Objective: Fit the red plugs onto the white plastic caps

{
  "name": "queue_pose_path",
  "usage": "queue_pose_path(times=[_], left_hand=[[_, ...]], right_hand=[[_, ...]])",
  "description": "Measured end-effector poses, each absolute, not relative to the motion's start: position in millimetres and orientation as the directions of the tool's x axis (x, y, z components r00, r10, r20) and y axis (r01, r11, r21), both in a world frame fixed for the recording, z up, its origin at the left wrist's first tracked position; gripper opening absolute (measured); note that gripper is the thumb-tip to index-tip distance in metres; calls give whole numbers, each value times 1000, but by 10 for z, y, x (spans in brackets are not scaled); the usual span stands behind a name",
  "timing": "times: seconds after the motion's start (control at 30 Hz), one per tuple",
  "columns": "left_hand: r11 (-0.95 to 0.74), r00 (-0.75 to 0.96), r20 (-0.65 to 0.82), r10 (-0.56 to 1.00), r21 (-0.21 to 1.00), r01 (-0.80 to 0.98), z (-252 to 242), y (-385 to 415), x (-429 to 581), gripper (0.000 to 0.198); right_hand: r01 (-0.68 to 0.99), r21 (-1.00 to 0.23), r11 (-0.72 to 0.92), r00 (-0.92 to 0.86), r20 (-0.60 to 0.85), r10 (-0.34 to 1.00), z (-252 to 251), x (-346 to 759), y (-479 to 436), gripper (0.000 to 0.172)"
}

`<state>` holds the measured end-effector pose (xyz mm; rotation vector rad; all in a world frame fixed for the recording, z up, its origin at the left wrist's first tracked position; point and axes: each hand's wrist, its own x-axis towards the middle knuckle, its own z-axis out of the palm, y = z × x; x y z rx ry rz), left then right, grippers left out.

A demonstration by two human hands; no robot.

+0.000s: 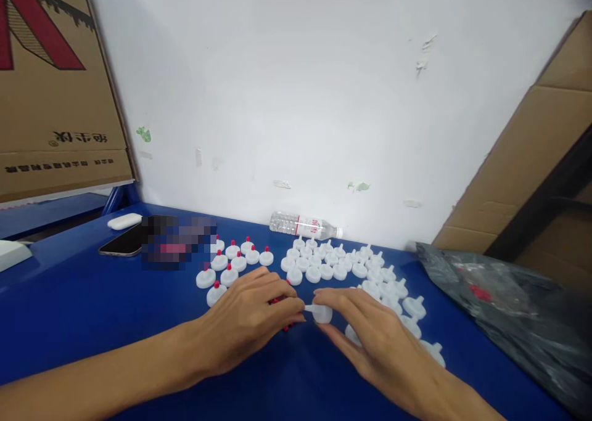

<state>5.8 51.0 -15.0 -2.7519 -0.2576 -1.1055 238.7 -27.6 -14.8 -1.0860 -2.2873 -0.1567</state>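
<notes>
Between the thumb and fingers of my right hand [370, 325] is a white plastic nozzle cap [322, 313], tipped sideways with its thin spout pointing left. My left hand [252, 313] is closed in a pinch at the spout's tip; the fingers hide what is in them there. Small red tip caps [287, 327] lie on the table, partly under my left hand. Left of it stand several nozzle caps with red tips [229, 275]. Behind and beside my right hand are many nozzle caps with bare white spouts [313, 273].
A clear plastic bottle [303, 225] lies along the wall at the back of the blue table [152, 304]. A phone [123, 242] and a white case [124, 222] lie at the left. On the right is a dark plastic bag [504, 322]. Cardboard boxes [60, 100] flank both sides.
</notes>
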Motion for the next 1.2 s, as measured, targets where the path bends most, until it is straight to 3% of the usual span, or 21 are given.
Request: queue_pose_path(times=[0.33,0.67,1.0,1.2], left_hand=[[-968,685,725,74,-113,224,-158,501,61,6],[-974,721,688,80,-99,203,-161,527,70,11],[-985,690,719,83,-47,167,-139,485,81,10],[-973,696,704,141,-31,229,-138,468,97,22]], right_hand=[[718,-108,688,-529,557,640,-166,2361,-321,37],[709,20,705,-524,684,507,-152,2347,-340,29],[706,6,708,-512,696,504,-125,2327,-328,27],[706,14,708,-489,733,473,-170,2349,-357,15]])
